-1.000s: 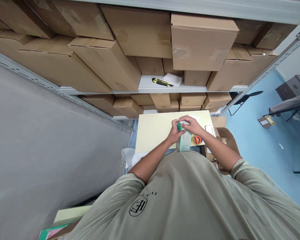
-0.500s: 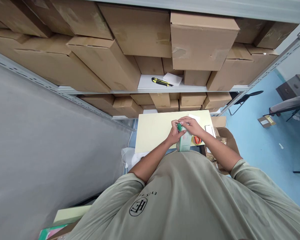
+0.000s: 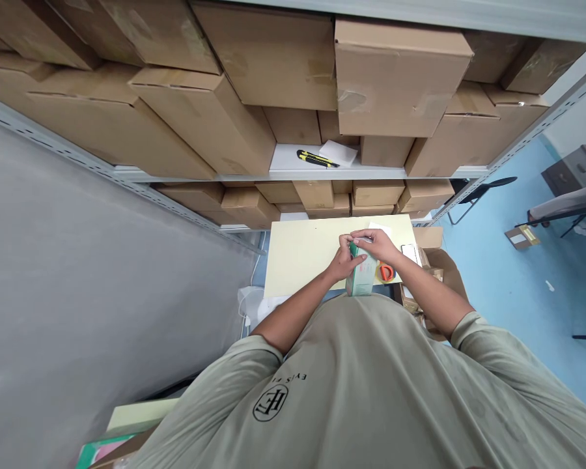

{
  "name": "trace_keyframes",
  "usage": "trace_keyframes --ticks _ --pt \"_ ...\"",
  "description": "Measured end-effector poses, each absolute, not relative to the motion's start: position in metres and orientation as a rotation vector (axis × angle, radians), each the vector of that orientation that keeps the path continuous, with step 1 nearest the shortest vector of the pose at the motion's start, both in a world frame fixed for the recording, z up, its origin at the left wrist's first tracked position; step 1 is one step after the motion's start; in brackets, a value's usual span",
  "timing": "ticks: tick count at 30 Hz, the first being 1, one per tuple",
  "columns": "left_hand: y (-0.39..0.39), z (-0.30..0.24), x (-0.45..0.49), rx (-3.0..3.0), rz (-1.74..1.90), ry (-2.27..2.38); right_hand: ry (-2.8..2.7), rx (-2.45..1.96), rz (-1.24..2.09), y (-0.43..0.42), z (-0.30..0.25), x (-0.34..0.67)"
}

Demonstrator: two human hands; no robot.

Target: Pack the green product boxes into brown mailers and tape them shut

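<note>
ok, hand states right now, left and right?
Left hand: closed on the side of the green box.
Right hand: curled over the box's top end, touching it; grip cannot be told.

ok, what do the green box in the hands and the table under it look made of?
The green box: likely thin printed card, smooth-looking; straight folded edges and flat printed faces. The table: pale cream top, matte and even, probably laminated board; no grain shows, so the core is open.
</note>
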State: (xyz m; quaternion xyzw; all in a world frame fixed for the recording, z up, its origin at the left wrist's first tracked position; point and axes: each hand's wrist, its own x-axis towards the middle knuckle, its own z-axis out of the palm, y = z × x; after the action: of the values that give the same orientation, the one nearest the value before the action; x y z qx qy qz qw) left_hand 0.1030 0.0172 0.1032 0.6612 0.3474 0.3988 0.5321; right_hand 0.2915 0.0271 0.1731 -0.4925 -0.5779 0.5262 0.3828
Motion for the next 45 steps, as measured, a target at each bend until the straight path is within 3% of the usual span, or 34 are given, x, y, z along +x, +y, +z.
trace_keyframes --ticks 17,45 --pt "0.019 0.091 0.104 1.582 1.057 0.64 -1.421 -1.164 1.44 0.024 0.174 0.297" --pt "0.008 0.094 0.104 1.496 1.009 0.74 -1.803 -1.162 1.2 0.016 0.183 0.298"
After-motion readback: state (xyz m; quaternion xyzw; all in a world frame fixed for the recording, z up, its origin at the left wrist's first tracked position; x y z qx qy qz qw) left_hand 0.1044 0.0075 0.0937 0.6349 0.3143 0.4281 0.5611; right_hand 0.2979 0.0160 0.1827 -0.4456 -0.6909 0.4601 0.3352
